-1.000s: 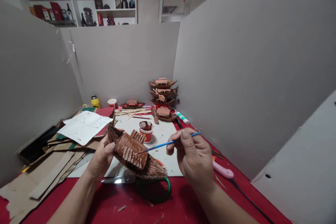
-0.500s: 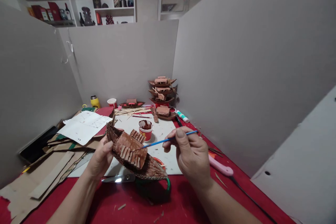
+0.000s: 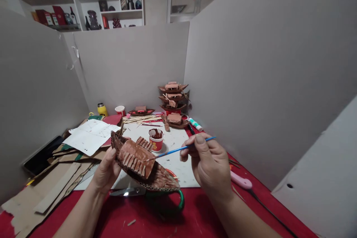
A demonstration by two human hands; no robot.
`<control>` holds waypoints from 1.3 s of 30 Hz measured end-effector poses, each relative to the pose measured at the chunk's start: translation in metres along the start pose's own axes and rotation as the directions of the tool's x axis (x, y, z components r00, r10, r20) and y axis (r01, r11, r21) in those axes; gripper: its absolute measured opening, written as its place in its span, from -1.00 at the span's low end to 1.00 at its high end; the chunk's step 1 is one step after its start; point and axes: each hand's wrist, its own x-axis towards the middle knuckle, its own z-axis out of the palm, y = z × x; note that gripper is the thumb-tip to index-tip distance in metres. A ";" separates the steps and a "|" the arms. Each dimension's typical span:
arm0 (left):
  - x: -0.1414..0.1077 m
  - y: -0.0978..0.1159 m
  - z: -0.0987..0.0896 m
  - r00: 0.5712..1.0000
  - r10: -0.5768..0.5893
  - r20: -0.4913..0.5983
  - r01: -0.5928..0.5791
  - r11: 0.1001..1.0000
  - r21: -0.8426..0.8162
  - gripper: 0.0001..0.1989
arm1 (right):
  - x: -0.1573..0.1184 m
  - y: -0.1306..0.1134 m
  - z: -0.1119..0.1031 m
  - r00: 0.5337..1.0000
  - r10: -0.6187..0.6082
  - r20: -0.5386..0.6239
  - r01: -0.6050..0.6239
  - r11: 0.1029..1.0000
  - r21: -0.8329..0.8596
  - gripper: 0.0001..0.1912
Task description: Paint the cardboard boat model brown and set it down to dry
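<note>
My left hand (image 3: 107, 169) grips a brown model boat (image 3: 167, 179) by its far left end, holding it tilted above the table. The boat has a curved, paint-coated canopy with ridged strips along both sides, and corrugated cardboard shows at its hull edge. Between the thumb and fingers of my right hand (image 3: 209, 160) is a thin blue paintbrush (image 3: 178, 149). Its tip meets the canopy near the right end. Behind the boat stands a red and white paper cup (image 3: 156, 145) with brown paint smeared inside. Scissors (image 3: 180, 200) with green handles lie beneath the boat, partly hidden by it.
Several finished-looking boats (image 3: 173, 96) are stacked at the back. Thin sticks (image 3: 143, 119) lie near another boat (image 3: 141, 110). Cardboard pieces (image 3: 60, 186) and a white paper sheet (image 3: 90, 135) cover the left side. A pink-handled tool (image 3: 241, 180) with a cord lies right. Grey panels enclose the table.
My right hand and the brush have shifted slightly right, with the brush tip moving a little along the canopy. The boat has turned slightly in my left hand.
</note>
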 end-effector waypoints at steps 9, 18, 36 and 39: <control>0.000 0.001 0.001 1.000 0.017 -0.006 -0.017 1.000 -0.007 -0.53 | 0.000 0.005 -0.004 0.995 0.050 0.089 -0.044 0.996 -0.072 -0.69; 0.001 0.001 0.002 1.000 -0.003 -0.003 0.003 1.000 -0.006 -0.49 | -0.006 0.004 -0.003 0.995 0.029 0.093 -0.028 0.999 -0.020 -0.72; 0.001 0.000 -0.001 1.000 -0.009 -0.003 0.009 1.000 0.007 -0.46 | -0.006 0.005 0.000 0.985 0.085 0.151 -0.083 0.996 -0.020 -0.66; 0.001 0.000 0.000 1.000 -0.010 0.005 0.010 1.000 0.015 -0.48 | -0.004 0.005 0.000 0.990 0.065 0.127 -0.061 0.997 -0.040 -0.66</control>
